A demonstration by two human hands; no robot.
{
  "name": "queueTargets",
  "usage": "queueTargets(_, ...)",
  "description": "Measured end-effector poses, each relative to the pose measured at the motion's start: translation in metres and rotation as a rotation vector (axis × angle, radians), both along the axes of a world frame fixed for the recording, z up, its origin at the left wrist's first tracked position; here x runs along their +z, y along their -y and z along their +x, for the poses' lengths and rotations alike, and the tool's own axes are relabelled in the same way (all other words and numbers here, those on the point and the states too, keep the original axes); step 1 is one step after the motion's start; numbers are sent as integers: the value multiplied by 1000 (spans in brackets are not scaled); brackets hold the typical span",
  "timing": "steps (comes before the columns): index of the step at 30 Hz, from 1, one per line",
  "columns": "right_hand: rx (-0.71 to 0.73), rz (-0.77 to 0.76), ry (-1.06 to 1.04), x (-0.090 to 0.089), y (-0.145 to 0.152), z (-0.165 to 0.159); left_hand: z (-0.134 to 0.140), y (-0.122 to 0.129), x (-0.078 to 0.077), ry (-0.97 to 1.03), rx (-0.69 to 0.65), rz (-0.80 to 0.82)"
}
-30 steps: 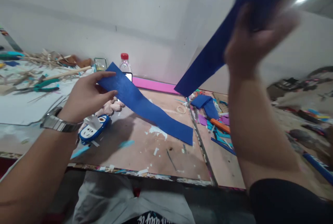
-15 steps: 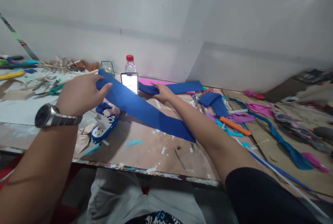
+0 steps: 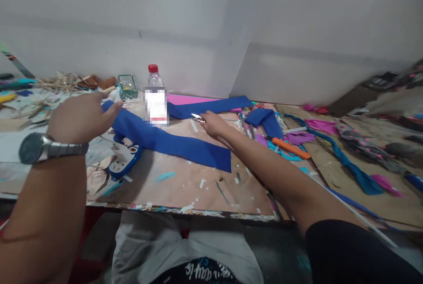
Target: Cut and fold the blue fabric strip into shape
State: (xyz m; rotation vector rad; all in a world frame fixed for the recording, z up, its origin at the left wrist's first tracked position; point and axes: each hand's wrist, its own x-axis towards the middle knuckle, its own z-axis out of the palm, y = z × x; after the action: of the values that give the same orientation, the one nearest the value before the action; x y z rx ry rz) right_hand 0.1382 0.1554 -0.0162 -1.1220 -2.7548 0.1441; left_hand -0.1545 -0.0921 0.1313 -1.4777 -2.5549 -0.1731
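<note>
My left hand (image 3: 86,114), with a watch on its wrist, pinches the far left end of a long blue strip (image 3: 178,146) that looks like crepe paper or cloth. From there the strip slants down to the right, its free end lying flat on the table. My right hand (image 3: 214,124) is closed around small scissors (image 3: 197,117), whose pointed metal blades stick out to the left; the handles are hidden in the fingers. Just behind the scissors lies a second blue strip (image 3: 211,107). A blue-and-white case with a cartoon face (image 3: 125,160) sits below my left hand.
A red-capped bottle (image 3: 153,75) stands near the wall, behind a blurred-out phone screen (image 3: 156,105). An orange cutter knife (image 3: 290,148), a folded blue piece (image 3: 266,120) and a teal strip (image 3: 346,160) lie to the right. Thin sticks (image 3: 62,82) are heaped at the left back.
The strip in my left hand has come down, and its right end now lies flat. My right hand has drawn back from the rear blue strip, showing the scissors. The view has shifted slightly.
</note>
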Motion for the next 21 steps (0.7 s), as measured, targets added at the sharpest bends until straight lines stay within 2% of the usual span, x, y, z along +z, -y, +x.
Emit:
queueTargets(3, 11, 40, -5, 9, 8, 8, 34, 7, 4, -135, -106, 214)
queueTargets(5, 30, 56, -11, 18, 17, 18, 62, 7, 0, -161, -286, 279)
queueTargets(7, 75, 26, 8, 25, 29, 34, 91, 0, -11, -155, -455, 278)
queueTargets(10, 158, -56, 64, 30, 50, 65, 134, -18, -35, -113, -737, 92)
queueTargets(12, 198, -83, 90, 29, 62, 84, 156, -32, -53, -100, -859, -31)
queueTargets(16, 194, -57, 46, 23, 72, 104, 178, -54, -84, -47, -954, -92)
queueTargets(21, 149, -143, -68, 20, 79, 103, 172, -62, -116, 26, -1007, -25)
